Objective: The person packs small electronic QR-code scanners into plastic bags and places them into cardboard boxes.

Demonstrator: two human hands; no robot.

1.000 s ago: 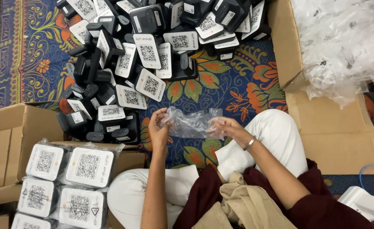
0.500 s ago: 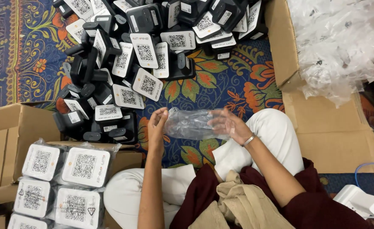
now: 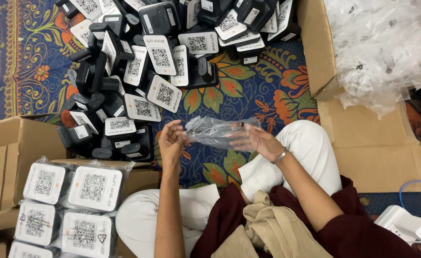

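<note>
Between the fingers (image 3: 185, 135) of both hands, one clear plastic bag (image 3: 215, 131), empty as far as visible, held stretched above the patterned rug (image 3: 263, 95). Left hand (image 3: 170, 141) pinching its left edge; right hand (image 3: 255, 140) spread against its right end, grip there hard to judge through the film. Already wrapped and packed upright in the cardboard box (image 3: 10, 157) at left: several white-faced units (image 3: 95, 188). Still bare and waiting in the big pile (image 3: 143, 62) ahead: many black devices. More empty bags (image 3: 382, 52) heaped in the open carton at right. Probably well under half finished.
</note>
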